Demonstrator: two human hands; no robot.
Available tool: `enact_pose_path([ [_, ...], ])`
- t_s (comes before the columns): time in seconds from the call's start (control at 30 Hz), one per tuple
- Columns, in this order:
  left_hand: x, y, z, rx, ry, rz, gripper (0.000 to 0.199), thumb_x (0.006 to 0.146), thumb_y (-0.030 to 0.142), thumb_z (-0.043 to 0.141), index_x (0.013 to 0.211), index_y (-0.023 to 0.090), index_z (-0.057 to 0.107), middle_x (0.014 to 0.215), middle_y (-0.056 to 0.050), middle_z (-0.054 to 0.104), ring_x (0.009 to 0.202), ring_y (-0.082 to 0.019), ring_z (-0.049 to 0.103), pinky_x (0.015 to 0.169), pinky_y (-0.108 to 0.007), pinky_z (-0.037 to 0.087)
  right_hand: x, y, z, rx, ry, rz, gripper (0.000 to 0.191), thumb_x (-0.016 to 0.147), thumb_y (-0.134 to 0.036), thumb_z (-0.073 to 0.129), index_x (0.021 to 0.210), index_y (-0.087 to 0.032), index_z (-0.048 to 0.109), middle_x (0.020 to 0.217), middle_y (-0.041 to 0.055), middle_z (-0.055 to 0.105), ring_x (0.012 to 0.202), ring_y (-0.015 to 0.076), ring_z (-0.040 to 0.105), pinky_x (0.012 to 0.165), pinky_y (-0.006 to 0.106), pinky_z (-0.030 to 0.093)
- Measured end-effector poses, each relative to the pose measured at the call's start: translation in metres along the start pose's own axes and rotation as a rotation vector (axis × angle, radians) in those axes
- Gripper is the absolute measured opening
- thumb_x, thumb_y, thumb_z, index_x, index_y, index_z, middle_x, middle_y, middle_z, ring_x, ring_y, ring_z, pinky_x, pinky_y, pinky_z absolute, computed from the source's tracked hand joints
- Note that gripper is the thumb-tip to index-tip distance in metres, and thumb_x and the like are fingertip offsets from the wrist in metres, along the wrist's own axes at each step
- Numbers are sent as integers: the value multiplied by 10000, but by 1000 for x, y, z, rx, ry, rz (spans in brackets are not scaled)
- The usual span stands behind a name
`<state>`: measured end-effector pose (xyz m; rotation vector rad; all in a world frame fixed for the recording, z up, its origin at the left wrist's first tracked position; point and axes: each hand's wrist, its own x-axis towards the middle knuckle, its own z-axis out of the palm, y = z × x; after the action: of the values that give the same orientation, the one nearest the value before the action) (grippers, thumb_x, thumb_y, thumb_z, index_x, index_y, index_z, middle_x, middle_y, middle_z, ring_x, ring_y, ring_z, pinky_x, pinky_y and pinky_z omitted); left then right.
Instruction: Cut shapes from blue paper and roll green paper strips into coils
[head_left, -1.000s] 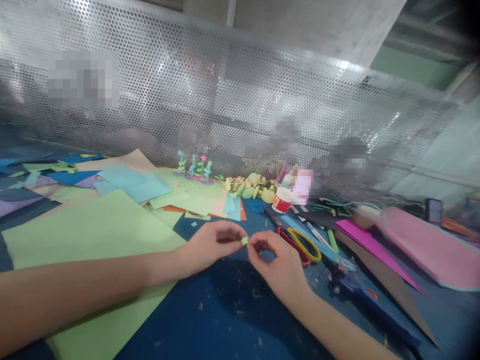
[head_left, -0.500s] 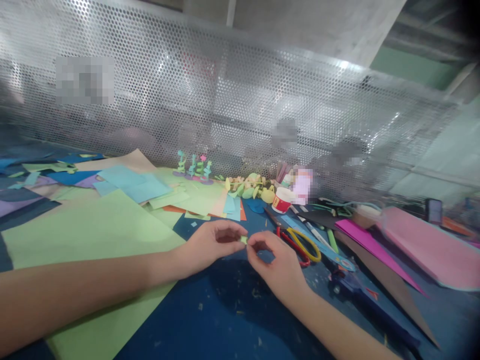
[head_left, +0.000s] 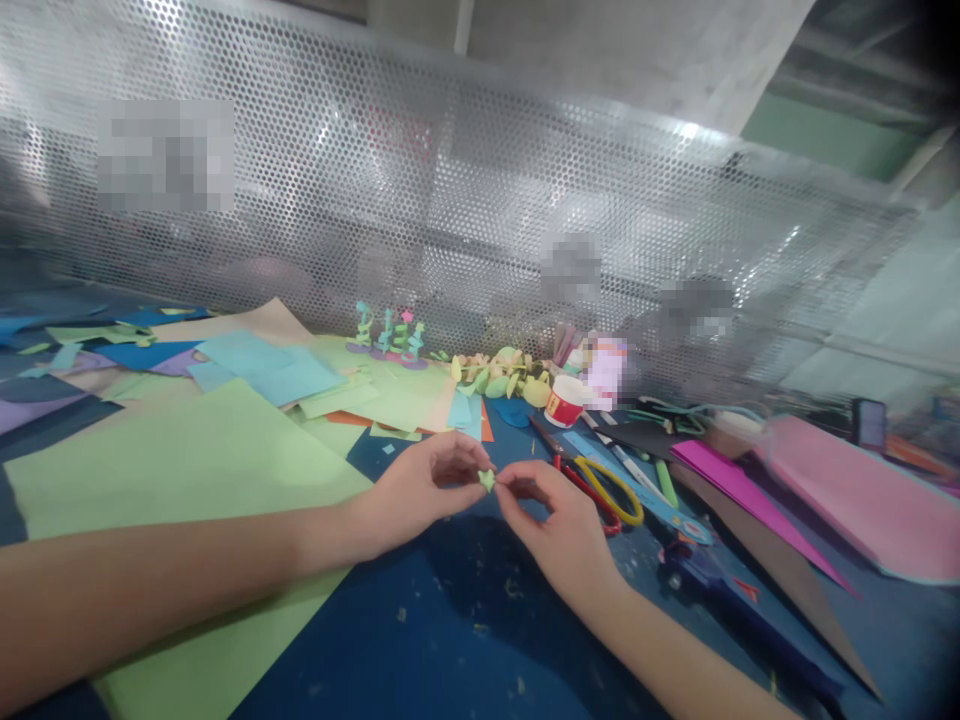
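A tiny pale green paper piece (head_left: 487, 480) with pointed edges is held between my two hands above the blue table. My left hand (head_left: 420, 492) pinches it from the left with thumb and fingers. From the right, the thumb and forefinger of my right hand (head_left: 556, 520) close on its other edge. Beneath my left forearm lies a large light green sheet (head_left: 187, 460). Scissors with red and yellow handles (head_left: 611, 490) rest just right of my right hand.
Small paper figures (head_left: 390, 335) stand at the back, beside yellow-green leaf shapes (head_left: 502, 372) and a red and white tub (head_left: 565, 401). Right: a blue glue gun (head_left: 750, 610), magenta paper (head_left: 757, 505) and a pink sheet (head_left: 862, 500). A perforated metal screen (head_left: 337, 170) borders the table.
The green piece has turned and shows more of its pointed outline between my fingertips. My left fingers have lifted slightly; my right hand has barely moved.
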<state>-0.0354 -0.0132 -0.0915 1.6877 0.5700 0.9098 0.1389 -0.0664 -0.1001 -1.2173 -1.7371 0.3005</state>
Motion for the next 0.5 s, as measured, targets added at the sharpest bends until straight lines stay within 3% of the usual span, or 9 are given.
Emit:
enact_pose_path([
  [0.33,-2,0,-1,-13,-53,-89,180,759,229,643,923,159,664,911,-43,682,870,-174,620,821,-292,470,-1,-7,-2,-139,21,-55,107,719,-95,553,743,-198,571,686,-17,591,611,126,579,611,238,485],
  [0.5,3,-2,-4,-123,-34,-101,159,790,229,604,918,174,679,893,-28,673,813,-142,599,799,-266,459,-1,-7,-2,-74,38,-13,94,732,-107,554,751,-198,568,704,-11,598,631,133,587,633,247,492],
])
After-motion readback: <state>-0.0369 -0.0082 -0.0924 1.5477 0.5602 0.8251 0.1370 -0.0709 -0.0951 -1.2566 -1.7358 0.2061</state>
